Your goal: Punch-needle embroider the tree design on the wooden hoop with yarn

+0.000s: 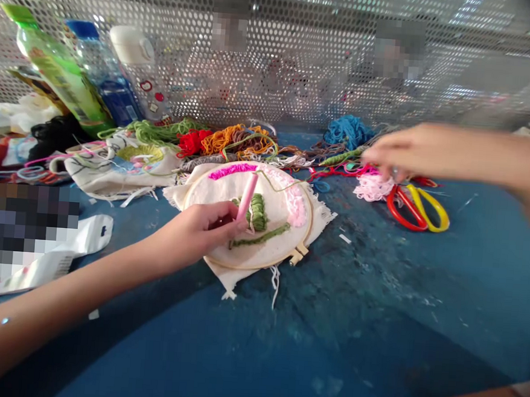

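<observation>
My left hand [208, 228] is closed around a pink punch needle [247, 197], which stands nearly upright over the embroidery hoop [308, 235]. A green strand runs from the needle's top to the right. Stretched in the hoop, the off-white cloth [210, 199] bears magenta, pale pink and green yarn work. At the far right my right hand [393, 153] is smeared by motion above the pale pink yarn [373, 188], so its grip is unclear. Scissors [416, 209] with red and yellow handles lie just below that hand.
Tangled yarn in orange [235, 141], red and green lines the back, with a blue bundle [349, 132] at right. A second stitched cloth [94, 171] lies left. Bottles, including a green one [65, 75], lean by the perforated metal panel [292, 73]. A white packet [85, 237] lies left.
</observation>
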`<state>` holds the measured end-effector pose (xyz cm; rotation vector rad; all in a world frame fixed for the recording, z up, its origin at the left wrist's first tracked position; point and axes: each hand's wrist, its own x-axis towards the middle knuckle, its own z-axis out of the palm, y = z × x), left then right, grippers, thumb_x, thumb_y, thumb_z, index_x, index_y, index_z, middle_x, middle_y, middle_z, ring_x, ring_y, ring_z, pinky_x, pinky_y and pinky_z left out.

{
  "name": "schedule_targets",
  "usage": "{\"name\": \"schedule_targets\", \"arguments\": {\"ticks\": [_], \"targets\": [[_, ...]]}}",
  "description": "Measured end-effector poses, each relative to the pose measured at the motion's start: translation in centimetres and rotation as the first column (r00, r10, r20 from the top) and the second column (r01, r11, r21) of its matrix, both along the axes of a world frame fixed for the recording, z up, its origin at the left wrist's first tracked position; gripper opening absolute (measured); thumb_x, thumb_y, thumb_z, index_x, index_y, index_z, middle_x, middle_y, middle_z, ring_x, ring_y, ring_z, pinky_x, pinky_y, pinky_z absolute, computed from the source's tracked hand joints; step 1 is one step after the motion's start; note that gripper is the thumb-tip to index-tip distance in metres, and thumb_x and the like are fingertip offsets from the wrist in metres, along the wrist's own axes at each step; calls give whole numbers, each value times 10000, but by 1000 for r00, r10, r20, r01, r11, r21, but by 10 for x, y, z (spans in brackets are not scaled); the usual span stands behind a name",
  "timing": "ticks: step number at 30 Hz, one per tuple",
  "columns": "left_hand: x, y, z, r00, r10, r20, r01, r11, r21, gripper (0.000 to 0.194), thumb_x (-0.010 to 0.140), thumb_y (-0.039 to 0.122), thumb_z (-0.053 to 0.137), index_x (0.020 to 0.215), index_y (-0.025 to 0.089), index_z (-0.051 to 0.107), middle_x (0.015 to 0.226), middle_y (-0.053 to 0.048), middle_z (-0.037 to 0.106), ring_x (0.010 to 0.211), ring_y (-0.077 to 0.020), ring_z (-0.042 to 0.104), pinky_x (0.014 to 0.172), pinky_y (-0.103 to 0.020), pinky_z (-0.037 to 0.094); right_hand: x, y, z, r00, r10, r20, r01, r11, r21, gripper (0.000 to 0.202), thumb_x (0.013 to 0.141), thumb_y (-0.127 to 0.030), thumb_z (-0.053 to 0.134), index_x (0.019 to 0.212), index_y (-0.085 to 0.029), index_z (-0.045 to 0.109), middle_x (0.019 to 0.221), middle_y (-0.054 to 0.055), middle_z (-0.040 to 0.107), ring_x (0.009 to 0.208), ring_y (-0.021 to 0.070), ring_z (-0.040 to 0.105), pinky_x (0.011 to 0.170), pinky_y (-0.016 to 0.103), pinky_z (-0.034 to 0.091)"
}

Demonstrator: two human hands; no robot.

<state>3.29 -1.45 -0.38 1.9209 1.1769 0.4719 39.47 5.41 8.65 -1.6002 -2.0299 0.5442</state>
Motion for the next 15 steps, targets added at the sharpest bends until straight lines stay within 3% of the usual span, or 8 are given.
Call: {"name": "schedule_targets", "arguments": {"ticks": [1,2,3,5,7,11,13,15], "targets": [[0,0,0,1000,-6,-7,6,1000,12,348,909,508,475,965,198,622,716,16,530,603,-128,459,499,-228,296,-26,-21,-14,983,184,-4,-181,960,-213,234,815,-289,640,901,-116,772,640,57,721,474,68,609,419,151,374],[0,0,0,1000,-16,-19,16,1000,24,347,915,504,466,970,199,621,718,16,539,602,-128,466,500,-229,297,-51,-39,-27,939,332,-89,-341,866,-366,336,894,-360,547,1098,-156,720,700,47,724,525,85,629,451,165,434],[0,0,0,999,-29,-36,30,999,38,342,922,498,456,969,201,620,711,18,541,600,-127,471,502,-229,299,-75,-54,-40,890,416,-188,-455,784,-422,402,902,-411,538,1209,-179,656,697,30,709,515,94,613,439,176,454],[2,-1,3,995,-58,-87,66,994,92,316,935,468,442,972,205,613,693,23,547,594,-127,484,509,-230,307,-115,-69,-61,855,426,-296,-511,791,-336,469,871,-428,613,1278,-197,583,701,5,664,567,108,594,441,183,450],[4,-4,8,980,-71,-185,107,976,189,290,943,438,433,989,207,602,675,25,561,573,-127,490,517,-235,309,-144,-69,-74,820,396,-413,-514,826,-229,396,869,-427,625,1184,-188,607,662,-17,600,532,100,534,412,193,397],[-3,-12,25,864,44,-501,194,890,413,329,939,467,404,938,210,610,668,-7,594,521,-146,472,507,-267,235,-166,-58,-83,689,363,-628,-543,832,-115,238,925,-396,541,970,-170,603,573,-48,516,457,81,420,414,212,346],[-15,-13,34,794,201,-574,143,856,498,341,922,477,414,845,215,616,645,-19,584,511,-157,462,504,-279,190,-161,-62,-86,644,366,-671,-562,823,-90,169,938,-328,508,945,-175,581,686,-10,611,509,86,480,463,217,394],[-33,-8,37,780,346,-521,-47,863,502,354,886,485,475,691,209,579,547,-9,527,476,-152,433,496,-280,167,-149,-73,-90,651,437,-620,-591,805,-53,107,920,-252,502,930,-180,582,827,32,669,605,106,561,520,231,437]]}}
